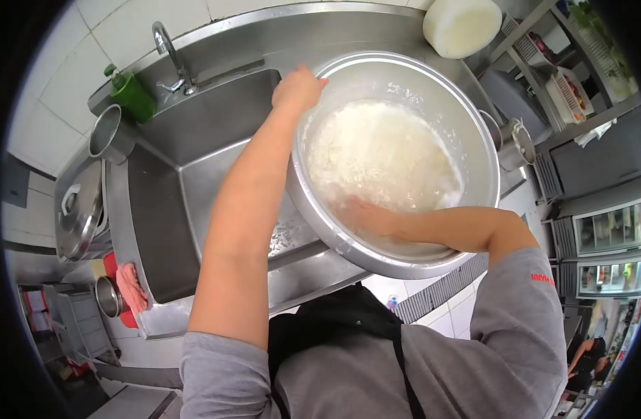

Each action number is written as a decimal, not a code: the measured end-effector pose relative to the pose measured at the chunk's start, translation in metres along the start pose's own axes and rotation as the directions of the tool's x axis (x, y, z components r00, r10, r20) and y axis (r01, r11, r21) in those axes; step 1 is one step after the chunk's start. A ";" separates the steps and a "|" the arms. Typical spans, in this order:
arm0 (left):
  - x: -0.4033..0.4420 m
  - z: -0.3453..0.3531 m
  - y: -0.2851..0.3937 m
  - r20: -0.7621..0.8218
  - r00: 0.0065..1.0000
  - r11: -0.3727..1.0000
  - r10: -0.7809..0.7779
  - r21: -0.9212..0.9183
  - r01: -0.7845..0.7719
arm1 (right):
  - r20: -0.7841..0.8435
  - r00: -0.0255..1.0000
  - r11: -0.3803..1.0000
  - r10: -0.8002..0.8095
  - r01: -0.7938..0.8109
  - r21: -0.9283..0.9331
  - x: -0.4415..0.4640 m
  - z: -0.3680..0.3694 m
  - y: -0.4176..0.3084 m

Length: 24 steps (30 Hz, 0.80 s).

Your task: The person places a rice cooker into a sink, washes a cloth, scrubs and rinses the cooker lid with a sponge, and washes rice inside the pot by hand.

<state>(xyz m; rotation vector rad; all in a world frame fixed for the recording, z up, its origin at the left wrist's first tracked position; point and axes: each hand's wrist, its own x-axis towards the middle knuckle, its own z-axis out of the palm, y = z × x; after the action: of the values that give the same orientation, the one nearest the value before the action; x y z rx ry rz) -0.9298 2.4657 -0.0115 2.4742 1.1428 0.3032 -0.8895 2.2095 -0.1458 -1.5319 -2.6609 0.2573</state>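
1. Lg. metal pot at R side of sink, overlapping basin in view; whitish grains in cloudy water inside.
2. L hand at pot's far L rim, blurred; can't tell if gripping.
3. R hand in pot, near side, partly under cloudy water; fingers hidden, can't tell if clenched.
4. Faucet at back of sink; green bottle + metal cup to its L.
5. Pink cloth at front L corner.

Worn: grey shirt, sleeves short; red lettering marks the right sleeve. Black apron, narrow black strap.
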 end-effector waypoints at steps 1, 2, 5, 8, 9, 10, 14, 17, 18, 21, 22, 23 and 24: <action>-0.001 0.001 -0.002 0.006 1.000 1.000 -0.005 -0.012 0.005 | 0.014 1.000 1.000 0.001 -0.001 0.003 0.010 -0.021 -0.009; -0.002 -0.001 -0.001 0.023 0.999 0.999 -0.028 -0.026 0.028 | 0.201 0.946 0.925 0.254 -0.298 0.236 0.035 -0.066 -0.026; -0.007 -0.013 0.007 0.063 0.996 0.996 -0.056 -0.060 0.059 | 0.558 0.696 0.748 0.452 -0.636 0.188 0.090 -0.060 -0.007; -0.018 -0.008 0.003 0.077 0.994 0.995 -0.072 -0.057 0.077 | 0.371 0.764 0.790 0.528 -0.602 0.116 0.105 -0.037 0.011; -0.015 -0.011 0.004 0.043 0.996 0.993 -0.084 -0.075 0.087 | 0.350 0.741 0.810 0.573 -0.577 -0.105 0.112 -0.048 0.015; -0.014 -0.011 0.003 0.039 0.996 0.994 -0.082 -0.071 0.085 | 0.321 0.720 0.787 0.615 -0.535 -0.307 0.120 -0.053 0.015; -0.015 -0.008 0.000 0.074 0.994 0.983 -0.085 -0.155 0.096 | 0.147 0.265 0.144 0.953 -0.822 0.551 0.133 -0.048 0.035; -0.020 -0.013 0.000 0.069 0.994 0.979 -0.088 -0.177 0.099 | -0.180 0.453 0.477 0.873 -0.870 0.125 0.136 -0.020 0.062; -0.024 -0.015 0.000 0.069 0.992 0.975 -0.101 -0.193 0.113 | -0.227 0.402 0.441 0.887 -0.883 0.160 0.139 -0.020 0.067; -0.029 -0.016 -0.001 0.043 0.990 0.981 -0.132 -0.135 0.137 | -0.252 0.293 0.365 0.922 -0.876 0.316 0.148 -0.026 0.083; -0.031 -0.016 -0.002 0.036 0.990 0.982 -0.133 -0.128 0.137 | -0.211 0.234 0.303 0.949 -0.859 0.414 0.147 -0.029 0.088; -0.033 -0.015 -0.003 0.025 0.989 0.977 -0.145 -0.152 0.148 | -0.213 0.237 0.308 0.948 -0.854 0.418 0.148 -0.032 0.092; -0.037 -0.016 -0.003 0.015 0.987 0.972 -0.158 -0.175 0.158 | -0.218 0.211 0.280 0.953 -0.888 0.364 0.150 -0.034 0.098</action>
<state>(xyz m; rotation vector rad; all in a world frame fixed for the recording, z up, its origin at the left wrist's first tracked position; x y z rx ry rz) -0.9614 2.4437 0.0000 2.2160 1.2476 0.3414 -0.8770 2.3906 -0.1344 -2.5676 -1.0122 0.1433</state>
